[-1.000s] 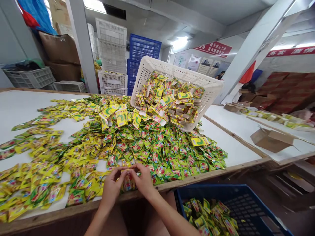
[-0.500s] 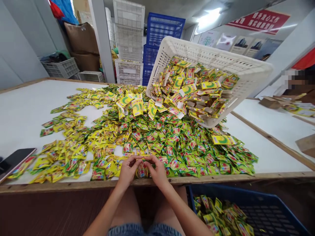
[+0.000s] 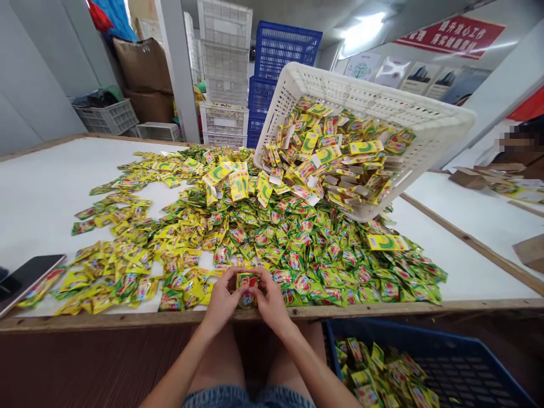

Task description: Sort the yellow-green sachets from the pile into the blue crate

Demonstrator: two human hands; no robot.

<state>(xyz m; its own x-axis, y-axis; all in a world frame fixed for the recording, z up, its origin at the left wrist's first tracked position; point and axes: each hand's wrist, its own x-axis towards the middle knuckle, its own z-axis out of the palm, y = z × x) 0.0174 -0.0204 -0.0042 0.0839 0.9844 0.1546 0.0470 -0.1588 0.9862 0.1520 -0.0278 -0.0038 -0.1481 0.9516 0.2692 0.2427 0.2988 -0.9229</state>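
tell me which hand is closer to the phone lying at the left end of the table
Left. The left hand sits at the table's front edge, to the right of the phone; the right hand is just beyond it, farther from the phone. Both pinch one sachet.

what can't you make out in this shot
All in the head view:
- Print on the sachet: too small, partly covered by the left hand and right hand.
- The phone: cut off by the left edge.
- The blue crate: cut off by the bottom edge.
- Text on the red sign: too small and blurred.
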